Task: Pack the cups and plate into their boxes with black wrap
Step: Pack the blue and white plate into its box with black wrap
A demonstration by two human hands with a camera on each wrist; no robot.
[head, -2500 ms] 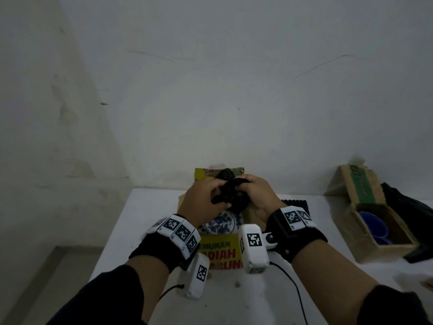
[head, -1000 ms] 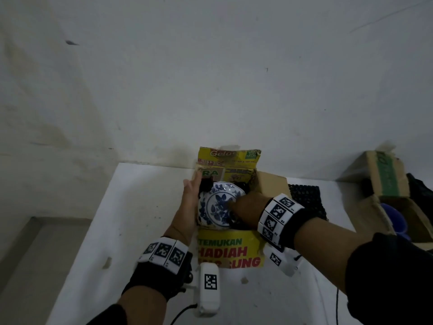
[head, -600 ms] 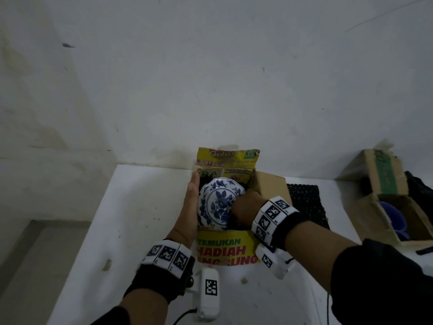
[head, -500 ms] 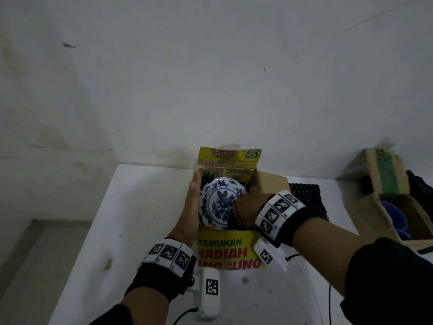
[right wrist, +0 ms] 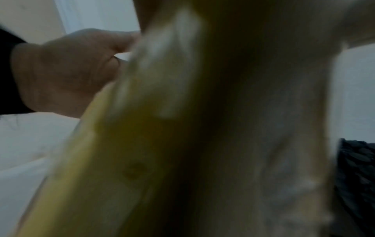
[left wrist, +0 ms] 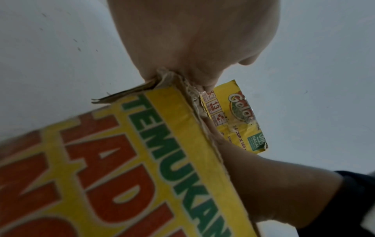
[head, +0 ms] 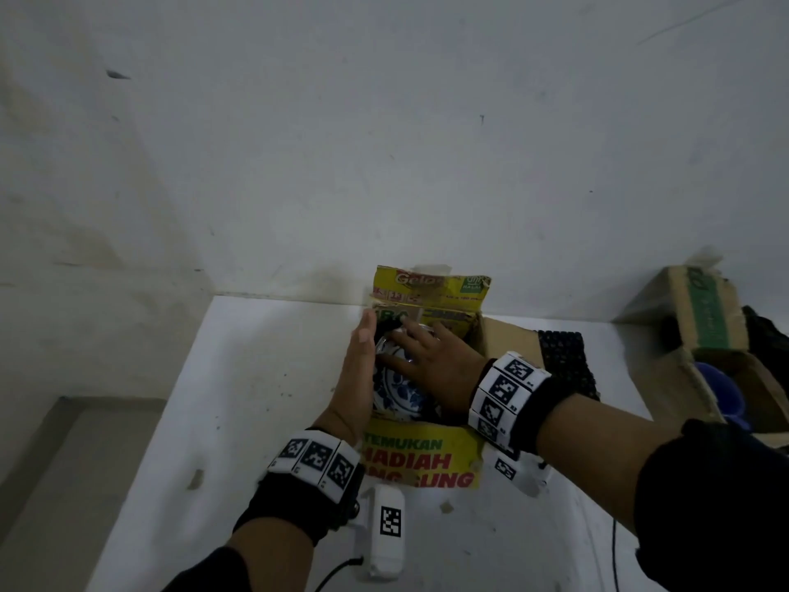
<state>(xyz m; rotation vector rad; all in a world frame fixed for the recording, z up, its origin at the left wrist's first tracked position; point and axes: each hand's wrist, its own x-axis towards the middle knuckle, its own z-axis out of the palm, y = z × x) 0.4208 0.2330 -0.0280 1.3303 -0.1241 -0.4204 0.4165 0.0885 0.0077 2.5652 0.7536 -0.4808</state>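
Plate (head: 399, 393) in box (head: 422, 459), between both hands.

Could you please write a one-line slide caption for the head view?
Right hand presses a blue-patterned plate into the yellow box while the flat left hand steadies the box's side.

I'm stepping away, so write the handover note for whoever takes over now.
Left hand: flat, fingers straight, against the left side of the yellow printed cardboard box.
Right hand: fingers spread, pressing on the blue-and-white patterned plate.
Plate sits inside the yellow box; some black wrap shows behind it.
Blue cup sits in the brown cardboard box at right, with no wrap visible over it. A black mesh sheet lies between the boxes.
Done: plate in box.
Left: settle plate, wrap cups, close boxes.
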